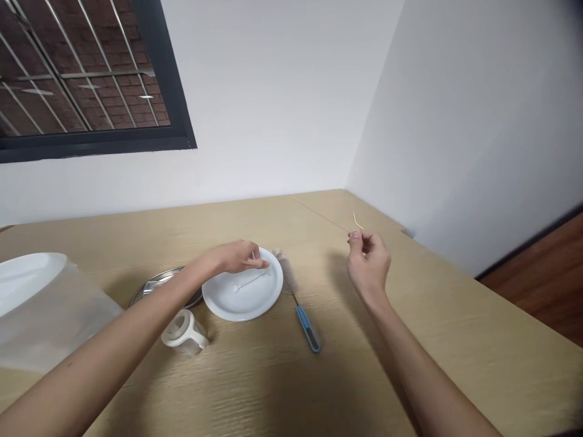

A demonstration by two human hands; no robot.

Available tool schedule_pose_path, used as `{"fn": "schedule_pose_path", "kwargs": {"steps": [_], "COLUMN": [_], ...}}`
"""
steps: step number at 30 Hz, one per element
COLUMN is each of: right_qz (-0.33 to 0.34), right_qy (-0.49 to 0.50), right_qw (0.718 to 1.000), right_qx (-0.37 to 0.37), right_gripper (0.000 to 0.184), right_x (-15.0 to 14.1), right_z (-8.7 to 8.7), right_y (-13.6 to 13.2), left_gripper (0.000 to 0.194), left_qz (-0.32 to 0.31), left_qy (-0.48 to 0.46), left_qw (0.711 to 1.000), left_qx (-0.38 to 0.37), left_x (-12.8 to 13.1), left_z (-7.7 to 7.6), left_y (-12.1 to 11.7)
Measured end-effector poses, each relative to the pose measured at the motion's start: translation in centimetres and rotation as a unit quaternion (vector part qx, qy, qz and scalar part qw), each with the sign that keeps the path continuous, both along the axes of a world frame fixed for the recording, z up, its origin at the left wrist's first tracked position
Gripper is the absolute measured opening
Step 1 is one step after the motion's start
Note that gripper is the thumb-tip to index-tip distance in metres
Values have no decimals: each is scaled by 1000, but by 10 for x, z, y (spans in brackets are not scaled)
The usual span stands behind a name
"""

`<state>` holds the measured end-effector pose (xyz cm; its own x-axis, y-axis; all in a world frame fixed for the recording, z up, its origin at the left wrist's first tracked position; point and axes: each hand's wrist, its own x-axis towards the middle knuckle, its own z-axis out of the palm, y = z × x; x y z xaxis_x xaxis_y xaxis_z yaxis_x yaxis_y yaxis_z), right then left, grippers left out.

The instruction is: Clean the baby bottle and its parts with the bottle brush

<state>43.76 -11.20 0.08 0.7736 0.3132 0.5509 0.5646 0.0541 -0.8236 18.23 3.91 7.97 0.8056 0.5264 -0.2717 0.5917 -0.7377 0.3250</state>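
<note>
My left hand [240, 257] reaches over a white plate [221, 308], fingers pointing down and somewhat apart. Just under its fingertips lies a thin white stick with a small rounded end [248, 283], resting on the plate; whether the fingers touch it I cannot tell. Raised above the table on the right, my right hand [370, 261] pinches a thin tan strand [321, 215] between thumb and forefinger. One length runs straight out to the upper left, and a short, paler curved piece shows above the fingers. The strand's material is too fine to make out.
A brush with a blue handle [308, 329] lies right of the plate. Left of it are a white cup-like piece with a handle [184, 328] and a metal dish [136, 297], partly behind my forearm. A large translucent white container [54, 321] stands far left. Walls border the table.
</note>
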Motion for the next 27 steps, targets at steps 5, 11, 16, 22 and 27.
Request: {"fn": "schedule_pose_path", "kwargs": {"steps": [5,11,16,22,27], "right_qz": [-7,-4,-2,2,53], "right_qy": [-4,-6,-3,2,12], "right_qw": [1000,1000,1000,999,993], "right_qx": [4,14,21,54,104], "right_gripper": [40,36,34,31,31], "right_x": [2,2,1,-4,-21], "right_z": [4,7,10,14,20], "right_y": [-3,-6,-9,-11,-11], "left_gripper": [33,36,35,30,37], "left_qz": [-8,-2,6,31,68], "left_qy": [52,61,36,-39,-136], "left_qw": [998,998,999,998,985], "left_qx": [23,8,-13,-45,-80], "left_x": [20,36,41,0,-52], "left_z": [-11,-24,-26,1,11], "left_y": [3,6,6,7,-4]}}
